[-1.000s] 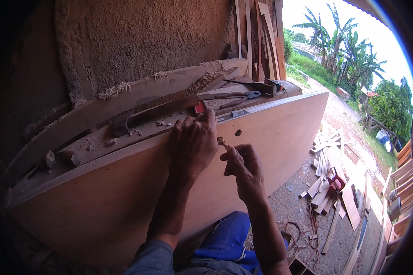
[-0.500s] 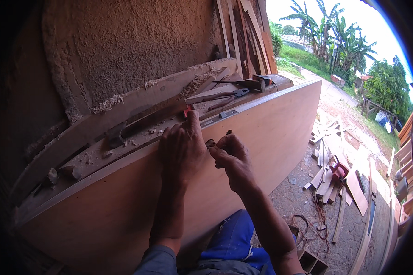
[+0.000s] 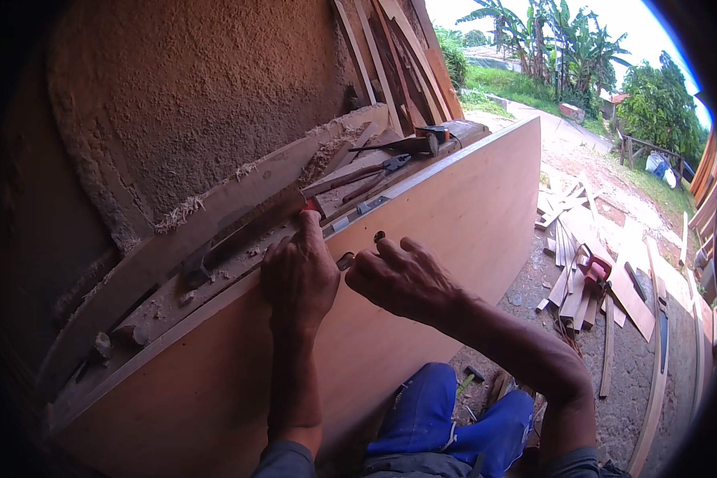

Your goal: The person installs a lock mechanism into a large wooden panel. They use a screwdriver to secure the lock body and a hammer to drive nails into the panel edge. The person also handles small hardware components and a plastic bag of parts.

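Grey sleeves (image 3: 284,461), bright blue trousers (image 3: 414,410); bare hands (image 3: 301,275)

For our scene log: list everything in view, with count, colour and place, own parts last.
Panel: 1, tan, standing before the bench
Bench: 1, brown, below the wall
Wall: 1, brown, upper left
Curved board: 1, brown, behind bench
Boards: several, brown, leaning on wall
Plate: 1, grey, panel's top edge
Hole: at least 1, dark, panel face
Pliers: 1, dark, on bench
Scraps: many, pale brown, ground right
Power tool: 1, red, among scraps
Trees: several, green, upper right
Trousers: 1, blue, bottom centre
Left hand: 1, bare, at panel's top edge
Right hand: 1, bare, at panel face
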The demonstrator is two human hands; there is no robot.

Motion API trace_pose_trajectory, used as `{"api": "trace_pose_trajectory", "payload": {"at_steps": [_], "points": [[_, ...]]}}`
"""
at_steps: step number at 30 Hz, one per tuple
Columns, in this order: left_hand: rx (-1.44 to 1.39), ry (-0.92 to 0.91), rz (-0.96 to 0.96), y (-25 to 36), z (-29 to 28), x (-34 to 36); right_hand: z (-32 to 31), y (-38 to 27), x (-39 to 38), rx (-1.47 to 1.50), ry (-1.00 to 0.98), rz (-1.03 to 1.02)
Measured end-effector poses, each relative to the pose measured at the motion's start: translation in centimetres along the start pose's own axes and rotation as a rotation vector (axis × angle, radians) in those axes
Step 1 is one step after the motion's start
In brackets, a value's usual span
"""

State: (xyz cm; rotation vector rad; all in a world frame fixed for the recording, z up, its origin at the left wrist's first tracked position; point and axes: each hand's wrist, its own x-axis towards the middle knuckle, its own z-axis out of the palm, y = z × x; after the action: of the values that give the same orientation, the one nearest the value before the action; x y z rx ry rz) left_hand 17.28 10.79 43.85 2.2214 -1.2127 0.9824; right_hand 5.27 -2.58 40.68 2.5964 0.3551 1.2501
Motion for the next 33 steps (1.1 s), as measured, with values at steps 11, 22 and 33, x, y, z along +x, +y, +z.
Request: {"api": "trace_pose_trajectory", "payload": {"at_steps": [11, 22, 33], "points": [[0.041, 0.04, 0.013, 0.1, 0.7, 0.1, 4.9, -3.5, -0.6, 1.833, 0.368, 1.08], [0.052, -0.091, -0.056, -0.3, 0.3, 0.1, -0.9, -2.4, 1.9, 0.495, -0.379, 0.857], [0.092, 0.001, 0.044, -0.1, 0.5, -0.1, 0.0, -0.1, -0.2, 0.003, -0.079, -0.027]]}}
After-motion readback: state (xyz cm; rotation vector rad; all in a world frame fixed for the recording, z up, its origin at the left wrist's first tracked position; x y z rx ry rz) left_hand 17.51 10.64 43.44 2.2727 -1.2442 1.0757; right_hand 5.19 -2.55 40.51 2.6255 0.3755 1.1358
